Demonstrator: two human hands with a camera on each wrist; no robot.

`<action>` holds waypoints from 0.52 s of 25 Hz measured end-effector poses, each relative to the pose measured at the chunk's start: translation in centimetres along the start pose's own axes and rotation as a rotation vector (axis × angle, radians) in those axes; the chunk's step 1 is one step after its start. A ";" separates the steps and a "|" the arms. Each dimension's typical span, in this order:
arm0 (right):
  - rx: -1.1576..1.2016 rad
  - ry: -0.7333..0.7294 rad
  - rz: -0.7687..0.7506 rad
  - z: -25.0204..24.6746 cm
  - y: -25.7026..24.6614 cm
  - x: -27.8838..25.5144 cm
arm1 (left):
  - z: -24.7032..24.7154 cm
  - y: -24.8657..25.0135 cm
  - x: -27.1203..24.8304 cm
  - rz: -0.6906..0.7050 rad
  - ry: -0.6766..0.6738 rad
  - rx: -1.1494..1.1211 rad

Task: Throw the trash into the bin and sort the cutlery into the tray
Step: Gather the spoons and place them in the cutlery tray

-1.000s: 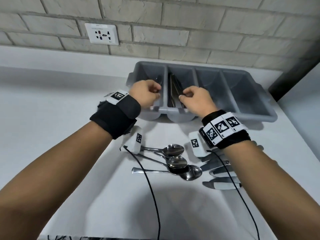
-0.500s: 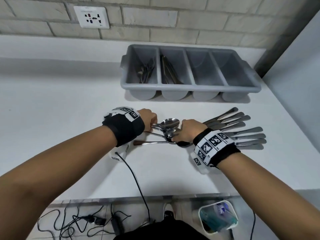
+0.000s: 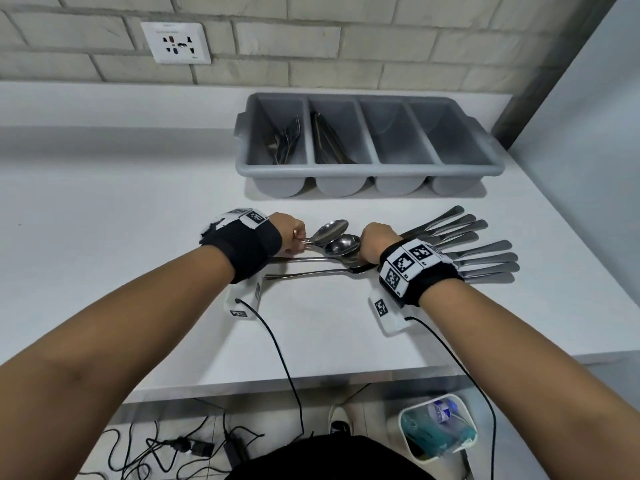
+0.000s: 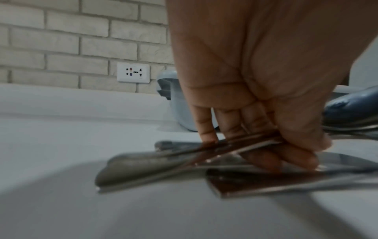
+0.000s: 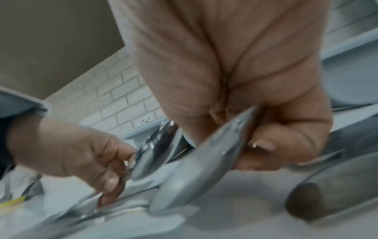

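Several steel spoons (image 3: 334, 239) lie bunched on the white counter between my hands. My left hand (image 3: 298, 237) pinches their handles (image 4: 235, 145), fingers curled round them. Over at the bowl end, my right hand (image 3: 364, 245) grips a spoon bowl (image 5: 204, 155) between thumb and fingers. Several knives (image 3: 481, 252) lie fanned out just right of my right wrist. The grey four-compartment tray (image 3: 485, 168) stands at the back, with forks (image 3: 285, 143) in the leftmost compartment and knives (image 3: 329, 140) in the second. The two right compartments look empty.
A white bin (image 3: 437, 429) holding plastic trash stands on the floor below the counter's front edge, at the right. Cables (image 3: 284, 358) run from both wrist cameras over the edge. A wall socket (image 3: 176, 43) sits on the brick wall; a wall bounds the counter on the right.
Both hands came back from the tray's left compartments to the spoons on the counter and took hold of them. The top spoons are now slightly lifted and shifted.
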State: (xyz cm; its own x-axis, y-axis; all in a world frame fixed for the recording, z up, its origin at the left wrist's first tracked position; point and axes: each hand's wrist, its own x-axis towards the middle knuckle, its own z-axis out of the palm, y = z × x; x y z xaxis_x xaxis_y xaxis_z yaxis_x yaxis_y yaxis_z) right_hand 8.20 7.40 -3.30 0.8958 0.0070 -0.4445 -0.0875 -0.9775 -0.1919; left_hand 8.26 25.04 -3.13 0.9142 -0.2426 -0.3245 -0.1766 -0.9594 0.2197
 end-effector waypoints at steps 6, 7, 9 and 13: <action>0.737 0.020 0.027 -1.3 0.7 -0.4 | 0.6 -1.3 0.3 -0.024 0.004 -0.437; 0.891 0.009 0.039 -1.5 0.6 -0.5 | 0.7 -1.2 0.4 -0.020 0.015 -0.455; 1.061 -0.014 0.029 -1.6 0.3 -0.5 | 0.8 -0.9 0.6 -0.015 0.034 -0.496; 1.035 0.057 -0.027 -1.3 0.0 -0.4 | 1.1 -0.2 0.5 0.027 0.038 -0.526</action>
State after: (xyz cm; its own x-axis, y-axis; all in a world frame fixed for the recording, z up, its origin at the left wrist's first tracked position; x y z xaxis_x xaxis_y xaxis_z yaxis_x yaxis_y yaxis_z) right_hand 8.41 7.15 -2.02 0.9198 -0.0099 -0.3922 -0.3748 -0.3178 -0.8710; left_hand 8.30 24.93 -4.36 0.9261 -0.2520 -0.2809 -0.0025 -0.7486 0.6631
